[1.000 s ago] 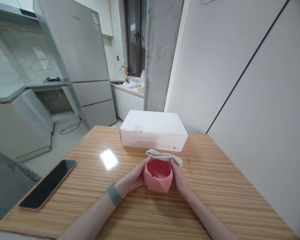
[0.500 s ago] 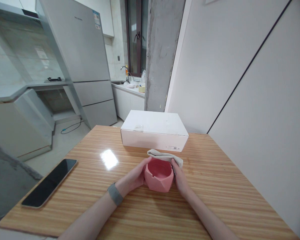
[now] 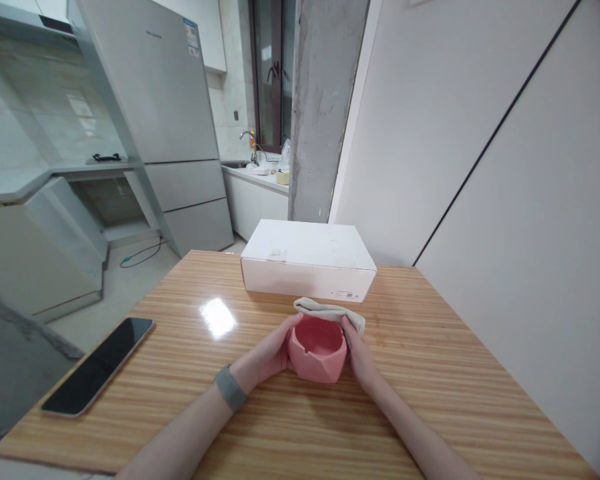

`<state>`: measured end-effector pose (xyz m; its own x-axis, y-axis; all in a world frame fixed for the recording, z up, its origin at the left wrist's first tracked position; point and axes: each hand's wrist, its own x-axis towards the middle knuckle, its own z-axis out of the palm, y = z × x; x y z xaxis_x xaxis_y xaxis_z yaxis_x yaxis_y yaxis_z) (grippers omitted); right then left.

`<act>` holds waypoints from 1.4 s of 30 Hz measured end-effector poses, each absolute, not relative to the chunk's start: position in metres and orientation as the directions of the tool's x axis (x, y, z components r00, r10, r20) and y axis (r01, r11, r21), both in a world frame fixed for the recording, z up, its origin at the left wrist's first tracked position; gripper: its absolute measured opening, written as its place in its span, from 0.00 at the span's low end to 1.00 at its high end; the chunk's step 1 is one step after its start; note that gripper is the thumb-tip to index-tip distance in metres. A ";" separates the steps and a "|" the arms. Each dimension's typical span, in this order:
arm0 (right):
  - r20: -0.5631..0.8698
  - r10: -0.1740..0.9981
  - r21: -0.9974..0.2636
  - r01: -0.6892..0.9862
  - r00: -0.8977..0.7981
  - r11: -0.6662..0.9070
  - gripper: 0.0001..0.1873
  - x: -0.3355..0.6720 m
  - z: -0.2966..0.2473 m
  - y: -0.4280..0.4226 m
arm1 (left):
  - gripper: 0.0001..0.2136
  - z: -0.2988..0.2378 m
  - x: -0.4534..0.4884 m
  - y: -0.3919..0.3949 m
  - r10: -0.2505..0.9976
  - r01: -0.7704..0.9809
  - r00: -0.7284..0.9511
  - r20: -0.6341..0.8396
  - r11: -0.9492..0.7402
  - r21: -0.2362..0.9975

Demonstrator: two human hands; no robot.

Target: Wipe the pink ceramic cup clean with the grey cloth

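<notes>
A pink faceted bowl (image 3: 317, 350) stands on the wooden table (image 3: 190, 360) in front of me. My left hand (image 3: 267, 355) cups its left side, fingers wrapped round the wall. On the bowl's right side, my right hand (image 3: 359, 355) holds it the same way. A folded beige cloth (image 3: 329, 311) lies just behind the bowl, touching my right fingers. A grey band is on my left wrist (image 3: 229, 389).
A white flat box (image 3: 307, 261) sits behind the cloth at the table's far edge. A black phone (image 3: 99, 365) lies face up near the left edge. A white wall runs along the right. Beyond stand a concrete pillar, a fridge and kitchen counters.
</notes>
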<state>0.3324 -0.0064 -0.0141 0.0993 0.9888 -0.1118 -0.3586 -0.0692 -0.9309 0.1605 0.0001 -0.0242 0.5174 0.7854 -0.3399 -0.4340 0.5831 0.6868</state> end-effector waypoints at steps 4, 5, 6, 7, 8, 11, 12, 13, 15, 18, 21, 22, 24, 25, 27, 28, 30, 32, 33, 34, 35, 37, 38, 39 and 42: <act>-0.103 0.991 -0.931 -0.359 0.086 -0.066 0.29 0.331 -0.013 -0.006 | 0.21 -0.027 0.160 0.002 0.785 -0.432 0.517 -0.342 0.583 0.688; -0.101 0.992 -0.931 -0.359 0.082 -0.066 0.29 0.331 -0.012 -0.006 | 0.21 -0.028 0.159 0.003 0.783 -0.433 0.519 -0.342 0.586 0.685; -0.099 0.992 -0.931 -0.359 0.076 -0.066 0.29 0.331 -0.012 -0.005 | 0.21 -0.029 0.159 0.003 0.779 -0.431 0.524 -0.344 0.591 0.682; -0.097 0.993 -0.931 -0.360 0.070 -0.065 0.29 0.330 -0.011 -0.005 | 0.21 -0.030 0.159 0.004 0.775 -0.427 0.528 -0.348 0.596 0.680; -0.093 0.994 -0.930 -0.362 0.064 -0.064 0.29 0.330 -0.011 -0.005 | 0.21 -0.030 0.159 0.004 0.772 -0.425 0.530 -0.350 0.600 0.678; -0.083 0.996 -0.928 -0.368 0.045 -0.060 0.28 0.331 -0.012 -0.004 | 0.21 -0.032 0.159 0.004 0.779 -0.436 0.519 -0.351 0.595 0.675; -0.084 0.996 -0.927 -0.370 0.041 -0.063 0.28 0.331 -0.013 -0.004 | 0.21 -0.032 0.159 0.004 0.781 -0.439 0.514 -0.353 0.594 0.674; -0.089 0.995 -0.926 -0.371 0.039 -0.069 0.28 0.332 -0.015 -0.004 | 0.21 -0.032 0.159 0.004 0.782 -0.440 0.510 -0.357 0.595 0.673; -0.109 0.993 -0.926 -0.367 0.041 -0.087 0.28 0.333 -0.019 -0.003 | 0.21 -0.030 0.159 0.003 0.778 -0.435 0.510 -0.367 0.601 0.670; -0.137 0.989 -0.930 -0.351 0.058 -0.109 0.29 0.334 -0.022 -0.002 | 0.21 -0.027 0.159 0.002 0.776 -0.433 0.514 -0.367 0.603 0.670; -0.133 0.990 -0.930 -0.352 0.054 -0.105 0.29 0.334 -0.020 -0.003 | 0.20 -0.024 0.159 0.001 0.772 -0.423 0.512 -0.376 0.608 0.672; -0.129 0.990 -0.929 -0.357 0.052 -0.102 0.29 0.333 -0.019 -0.004 | 0.20 -0.023 0.160 0.001 0.773 -0.421 0.509 -0.380 0.608 0.674; -0.127 0.990 -0.926 -0.365 0.057 -0.098 0.28 0.333 -0.017 -0.005 | 0.19 -0.022 0.160 0.000 0.775 -0.418 0.501 -0.385 0.607 0.676; -0.130 0.990 -0.925 -0.368 0.063 -0.098 0.28 0.333 -0.017 -0.005 | 0.19 -0.021 0.160 0.000 0.775 -0.417 0.500 -0.387 0.607 0.677; -0.138 0.988 -0.922 -0.375 0.074 -0.101 0.27 0.333 -0.018 -0.005 | 0.19 -0.020 0.160 -0.001 0.772 -0.410 0.505 -0.385 0.607 0.681; -0.142 0.987 -0.920 -0.378 0.074 -0.104 0.27 0.333 -0.019 -0.005 | 0.19 -0.020 0.159 -0.001 0.768 -0.405 0.514 -0.382 0.609 0.681; -0.148 0.986 -0.918 -0.380 0.070 -0.111 0.27 0.334 -0.020 -0.005 | 0.22 -0.020 0.157 0.000 0.751 -0.392 0.545 -0.373 0.622 0.678; -0.149 0.987 -0.917 -0.382 0.060 -0.115 0.27 0.335 -0.019 -0.005 | 0.22 -0.022 0.154 0.002 0.729 -0.378 0.581 -0.362 0.636 0.673; -0.150 0.988 -0.916 -0.384 0.048 -0.120 0.27 0.334 -0.019 -0.005 | 0.22 -0.023 0.153 0.002 0.719 -0.373 0.595 -0.359 0.643 0.669; -0.151 0.988 -0.913 -0.387 0.030 -0.128 0.28 0.334 -0.017 -0.006 | 0.21 -0.023 0.153 0.003 0.713 -0.371 0.605 -0.354 0.646 0.667; -0.152 0.988 -0.909 -0.393 0.007 -0.137 0.28 0.333 -0.016 -0.007 | 0.19 -0.024 0.154 0.003 0.714 -0.377 0.609 -0.346 0.644 0.666; -0.158 0.986 -0.896 -0.413 -0.053 -0.166 0.29 0.331 -0.013 -0.010 | 0.16 -0.025 0.156 0.001 0.724 -0.396 0.608 -0.327 0.633 0.665; -0.163 0.983 -0.887 -0.425 -0.082 -0.183 0.29 0.330 -0.011 -0.011 | 0.15 -0.026 0.158 0.000 0.733 -0.410 0.602 -0.316 0.623 0.666; -0.169 0.980 -0.878 -0.435 -0.107 -0.199 0.29 0.329 -0.009 -0.012 | 0.15 -0.027 0.160 0.000 0.743 -0.424 0.596 -0.305 0.614 0.665; -0.181 0.972 -0.868 -0.442 -0.148 -0.228 0.29 0.328 -0.006 -0.013 | 0.15 -0.029 0.163 -0.001 0.757 -0.453 0.581 -0.299 0.606 0.654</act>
<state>0.3282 -0.0127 -0.0060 -0.1478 0.9723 -0.1808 -0.4415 -0.2285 -0.8677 0.1629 -0.0013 -0.0292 0.5815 0.7567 -0.2988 -0.4526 0.6060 0.6542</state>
